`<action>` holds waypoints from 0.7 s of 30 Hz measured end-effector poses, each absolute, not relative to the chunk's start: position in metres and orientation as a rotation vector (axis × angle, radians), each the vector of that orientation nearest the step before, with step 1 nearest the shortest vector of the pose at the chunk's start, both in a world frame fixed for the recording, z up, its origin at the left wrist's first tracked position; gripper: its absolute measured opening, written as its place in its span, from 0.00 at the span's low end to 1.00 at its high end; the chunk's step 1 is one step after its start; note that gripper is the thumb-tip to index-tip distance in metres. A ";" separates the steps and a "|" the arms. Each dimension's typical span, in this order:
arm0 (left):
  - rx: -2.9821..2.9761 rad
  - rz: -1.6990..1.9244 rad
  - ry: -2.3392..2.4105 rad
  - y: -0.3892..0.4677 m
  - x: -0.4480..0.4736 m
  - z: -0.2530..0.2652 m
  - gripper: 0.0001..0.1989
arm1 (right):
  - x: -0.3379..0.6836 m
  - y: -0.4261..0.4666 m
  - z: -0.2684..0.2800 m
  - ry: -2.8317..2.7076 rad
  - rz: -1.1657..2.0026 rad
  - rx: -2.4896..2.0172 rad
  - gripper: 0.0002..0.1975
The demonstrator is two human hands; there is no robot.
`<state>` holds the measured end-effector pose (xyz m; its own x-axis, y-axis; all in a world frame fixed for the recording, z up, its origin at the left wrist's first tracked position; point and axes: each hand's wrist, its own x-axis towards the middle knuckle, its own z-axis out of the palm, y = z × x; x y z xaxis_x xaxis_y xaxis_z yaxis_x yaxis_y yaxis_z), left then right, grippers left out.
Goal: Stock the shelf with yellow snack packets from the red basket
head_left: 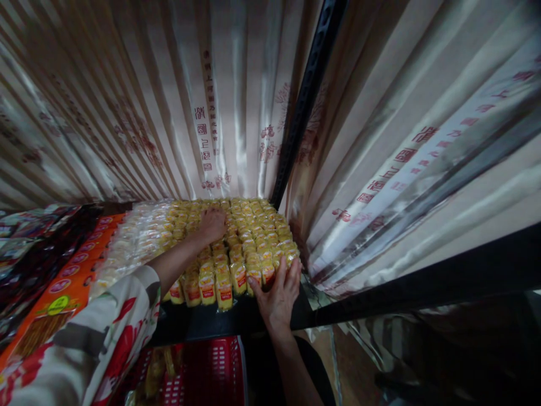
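Small yellow packaged snacks (207,287) in clear wrappers with red and white labels stand in tight rows on a dark shelf (198,321). My left hand (212,224) reaches over the rows and rests on the packs toward the back. Its fingertips are hidden, so I cannot see whether it grips one. At the front right corner of the block, my right hand (276,296) lies against the packs with thumb and fingers spread. A dark gap shows among the packs just in front of my left hand.
Pale wrapped packs (135,242) and an orange printed package (71,276) lie to the left, then dark glossy packets (34,287). Below stands a red basket (220,366) with some yellowish packs inside. Printed curtains (236,101) and a black metal post (304,96) close off the back.
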<state>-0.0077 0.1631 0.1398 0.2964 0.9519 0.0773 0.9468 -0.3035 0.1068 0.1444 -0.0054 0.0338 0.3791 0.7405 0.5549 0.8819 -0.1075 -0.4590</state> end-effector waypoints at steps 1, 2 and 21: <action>2.510 0.184 1.859 0.163 -0.007 0.141 0.14 | 0.144 -0.006 0.034 -1.401 -0.240 -1.886 0.44; 2.515 0.168 1.882 0.164 -0.006 0.142 0.16 | 0.144 -0.006 0.034 -1.400 -0.241 -1.886 0.44; 2.646 0.097 1.698 0.174 -0.013 0.138 0.13 | 0.143 -0.006 0.034 -1.378 -0.261 -1.869 0.43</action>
